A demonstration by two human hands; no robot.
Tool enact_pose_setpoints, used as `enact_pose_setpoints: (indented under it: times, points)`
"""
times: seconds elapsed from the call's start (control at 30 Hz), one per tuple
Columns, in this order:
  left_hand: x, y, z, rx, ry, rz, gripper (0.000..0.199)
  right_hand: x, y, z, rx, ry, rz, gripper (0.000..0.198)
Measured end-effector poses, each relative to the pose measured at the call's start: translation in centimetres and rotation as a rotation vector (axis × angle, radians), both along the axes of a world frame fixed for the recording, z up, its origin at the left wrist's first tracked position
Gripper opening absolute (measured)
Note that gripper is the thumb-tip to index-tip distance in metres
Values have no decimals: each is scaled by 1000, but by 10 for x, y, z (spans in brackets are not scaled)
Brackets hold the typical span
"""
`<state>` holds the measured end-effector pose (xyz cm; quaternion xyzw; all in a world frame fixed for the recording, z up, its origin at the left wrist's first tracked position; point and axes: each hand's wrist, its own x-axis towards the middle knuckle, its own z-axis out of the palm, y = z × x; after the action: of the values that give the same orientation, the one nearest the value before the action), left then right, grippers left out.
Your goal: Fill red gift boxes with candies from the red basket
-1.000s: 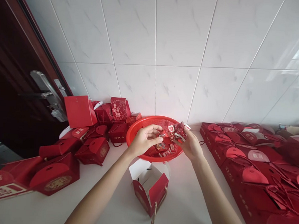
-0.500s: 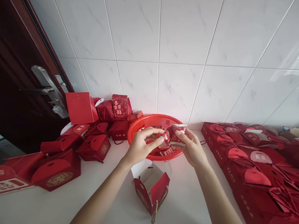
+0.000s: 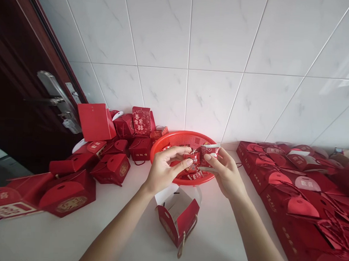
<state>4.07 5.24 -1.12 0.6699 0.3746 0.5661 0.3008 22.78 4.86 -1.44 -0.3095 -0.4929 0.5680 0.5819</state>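
Note:
Both my hands are raised over the front part of a red plastic basket (image 3: 158, 143), which has wrapped sweets (image 3: 199, 174) inside. Between the thumb and fingers of my left hand (image 3: 170, 166) is a small red wrapped candy (image 3: 192, 159). My right hand (image 3: 227, 172) pinches a larger red packet (image 3: 210, 151) with pale crimped edges. The two held pieces are close together. Nearer to me, below my hands, an opened red gift box (image 3: 175, 221) with a white inside and a cord handle stands on the white tabletop (image 3: 215, 231).
At the left, several red gift boxes (image 3: 111, 168) are heaped beside a dark door (image 3: 21, 78). Rows of closed red boxes (image 3: 294, 201) with cords line the right side. A white tiled wall (image 3: 212, 97) rises directly behind the basket.
The candy in my left hand has turned and shows less of its printed front. Both hands stay nearly in place with their pieces, while the view has shifted slightly.

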Motion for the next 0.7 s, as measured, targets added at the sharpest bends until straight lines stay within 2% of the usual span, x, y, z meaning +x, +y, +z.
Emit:
enact_pose_setpoints:
  times: [0.17, 0.37, 0.7]
  points:
    - [0, 0, -1, 27, -10, 6, 30, -2, -3, 2, 29, 18, -13, 39]
    - [2, -2, -1, 52, -33, 29, 31, -1, -4, 2, 92, -18, -111, 34]
    - [5, -4, 0, 40, -68, -39, 26, -4, -7, 5, 74, -9, -87, 40]
